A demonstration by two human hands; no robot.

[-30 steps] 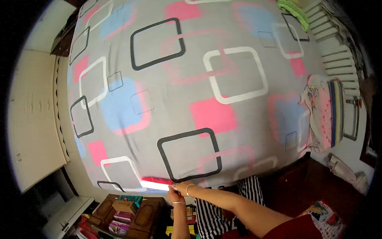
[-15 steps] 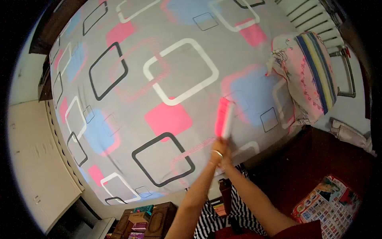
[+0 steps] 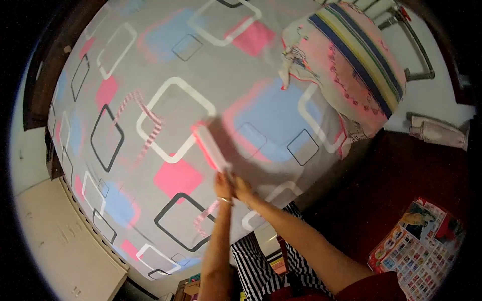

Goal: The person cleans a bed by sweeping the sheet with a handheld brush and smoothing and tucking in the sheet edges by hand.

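My left hand [image 3: 223,186], with a bangle at the wrist, is closed around the near end of a long pink-and-white brush [image 3: 211,145]. Right beside it, my right hand [image 3: 242,188] is closed at the same end, so the handle is mostly hidden. Tilted up and to the left, the brush is over the bed sheet [image 3: 228,80], which is grey with pink, blue, white and dark square shapes. Motion blurs its edges, and I cannot tell whether it touches the cloth.
Pillows or folded cloths with a striped cover [image 3: 351,65] lie at the bed's upper right. A metal bed rail [image 3: 419,45] stands behind them. A printed sheet [image 3: 416,251] lies on the dark red floor [image 3: 346,200]. A pale cabinet [image 3: 65,241] is at the left.
Both hands have swung the brush to the left, and its tip now leans left instead of nearly straight up. The view has shifted, bringing the pillows nearer the middle.
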